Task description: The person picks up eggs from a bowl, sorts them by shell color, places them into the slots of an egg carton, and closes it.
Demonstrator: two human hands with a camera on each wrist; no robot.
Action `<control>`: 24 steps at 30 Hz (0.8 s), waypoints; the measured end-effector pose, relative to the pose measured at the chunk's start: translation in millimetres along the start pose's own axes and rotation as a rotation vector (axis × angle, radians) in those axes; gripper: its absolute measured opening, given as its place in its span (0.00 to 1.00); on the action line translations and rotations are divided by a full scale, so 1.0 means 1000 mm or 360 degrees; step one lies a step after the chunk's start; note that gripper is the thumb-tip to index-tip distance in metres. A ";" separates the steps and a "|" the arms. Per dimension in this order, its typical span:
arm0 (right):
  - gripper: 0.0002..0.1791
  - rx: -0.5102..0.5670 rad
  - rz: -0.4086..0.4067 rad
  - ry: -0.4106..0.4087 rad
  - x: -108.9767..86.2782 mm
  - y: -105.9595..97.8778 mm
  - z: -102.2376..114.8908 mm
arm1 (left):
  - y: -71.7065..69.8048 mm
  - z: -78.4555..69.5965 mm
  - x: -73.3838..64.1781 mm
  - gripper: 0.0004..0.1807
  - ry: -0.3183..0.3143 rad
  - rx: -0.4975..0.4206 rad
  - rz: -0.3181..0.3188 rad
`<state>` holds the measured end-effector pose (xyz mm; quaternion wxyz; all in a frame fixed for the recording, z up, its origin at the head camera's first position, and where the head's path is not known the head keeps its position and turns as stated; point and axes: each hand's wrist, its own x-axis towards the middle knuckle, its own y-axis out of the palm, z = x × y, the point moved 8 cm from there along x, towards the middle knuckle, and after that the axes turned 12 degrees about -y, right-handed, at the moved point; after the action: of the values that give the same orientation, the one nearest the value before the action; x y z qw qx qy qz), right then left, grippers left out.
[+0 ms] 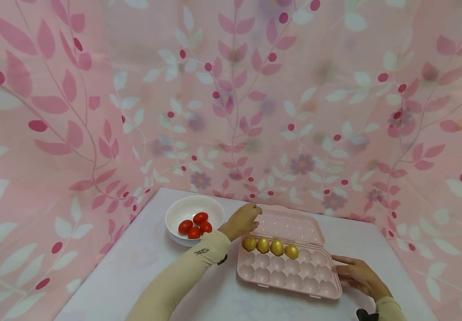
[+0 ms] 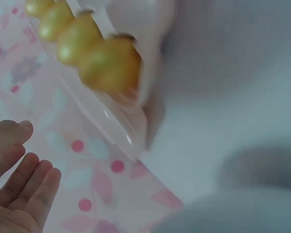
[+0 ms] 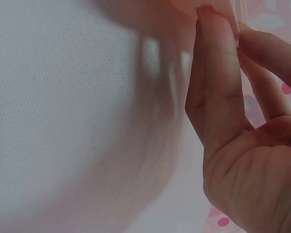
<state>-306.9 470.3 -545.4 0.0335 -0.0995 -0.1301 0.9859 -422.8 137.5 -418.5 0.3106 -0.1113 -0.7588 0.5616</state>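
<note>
A pink plastic egg carton (image 1: 293, 281) lies with its lid (image 1: 291, 227) folded back toward the wall. Several golden eggs (image 1: 277, 248) fill the left part of its back row; the front rows' cups hold nothing. My left hand (image 1: 242, 220) hovers by the lid's left side, fingers loosely bent around nothing. In the left wrist view, that hand (image 2: 24, 182) is apart from the golden eggs (image 2: 109, 68). My right hand (image 1: 361, 277) grips the carton's right edge; in the right wrist view, its fingertips (image 3: 216, 24) meet the pink rim.
A white bowl (image 1: 173, 214) with several shiny red eggs (image 1: 194, 232) stands left of the carton, beside my left wrist. Pink leaf-patterned cloth (image 1: 235, 111) rises behind and along both sides of the white tabletop (image 1: 134, 272).
</note>
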 end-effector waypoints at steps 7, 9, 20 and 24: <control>0.31 -0.0023 -0.0013 0.0006 -0.002 -0.002 -0.001 | -0.020 0.051 -0.006 0.10 -0.0022 -0.0149 -0.0163; 0.31 -0.0043 -0.0030 0.0007 -0.002 -0.002 0.000 | -0.022 0.067 -0.008 0.10 -0.0098 -0.0169 -0.0163; 0.31 -0.0103 -0.0088 0.0020 -0.001 -0.001 0.003 | -0.006 0.151 -0.024 0.11 -0.0498 0.0130 0.0084; 0.31 -0.0120 -0.0096 0.0001 -0.001 -0.002 0.001 | 0.006 0.172 -0.029 0.10 -0.0617 0.0174 0.0229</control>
<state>-306.0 472.0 -543.3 0.0595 -0.0971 -0.1700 0.9788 -503.4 -10.4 -464.4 0.1234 -0.0380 -0.7629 0.6334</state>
